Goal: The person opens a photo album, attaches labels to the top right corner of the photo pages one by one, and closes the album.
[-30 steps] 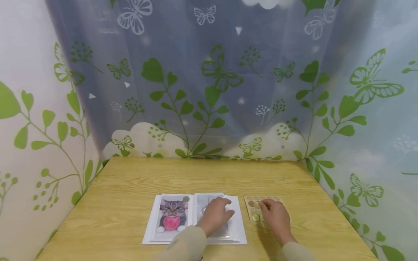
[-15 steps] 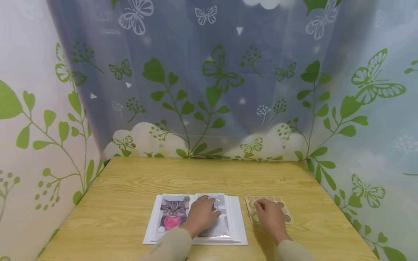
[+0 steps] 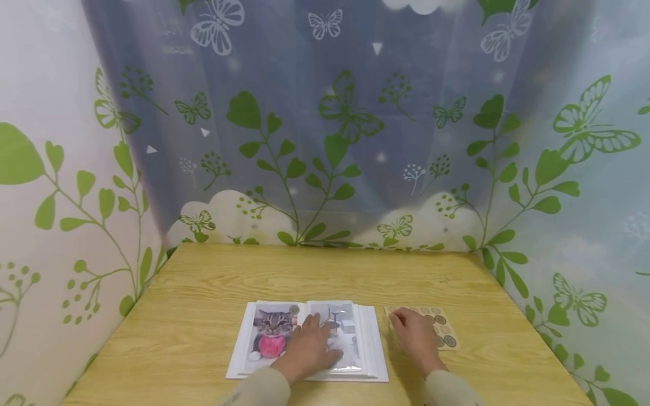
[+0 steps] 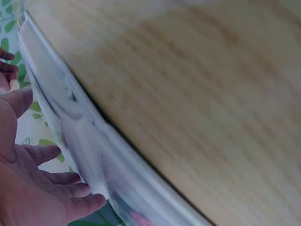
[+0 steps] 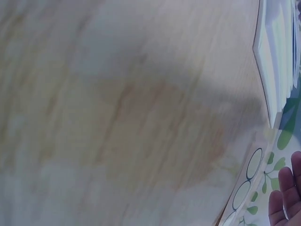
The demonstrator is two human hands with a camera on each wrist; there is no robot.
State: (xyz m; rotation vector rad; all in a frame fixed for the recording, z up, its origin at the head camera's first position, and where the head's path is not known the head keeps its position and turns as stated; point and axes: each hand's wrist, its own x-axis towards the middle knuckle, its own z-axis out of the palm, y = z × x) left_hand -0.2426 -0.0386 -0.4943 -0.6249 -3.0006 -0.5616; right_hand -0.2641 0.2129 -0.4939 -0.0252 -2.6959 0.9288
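A white photo album [image 3: 382, 369] lies spread on the table, with a cat picture holding a pink ball [image 3: 271, 345] on its left page. A small round sticker [image 3: 294, 309] is at that picture's upper right corner. My left hand [image 3: 311, 347] lies with spread fingers over the middle and right page, partly covering a greyish picture [image 3: 349, 345] in a clear sleeve. Over the left part of a tan sheet of round stickers [image 3: 449, 329], my right hand [image 3: 415, 337] has thumb and forefinger brought together. I cannot tell whether a sticker is between those fingertips.
The wood-grain table [image 3: 325, 270] carries the album and, to its right, the sheet. Curtains [image 3: 335, 169] printed with green leaves and butterflies stand at the back and both sides. In the right wrist view, round sticker outlines [image 5: 254, 163] show near the table's edge.
My left hand has moved left and down, uncovering more of the right page's picture. The right hand has shifted slightly toward the sheet's left edge, exposing more stickers on the right.
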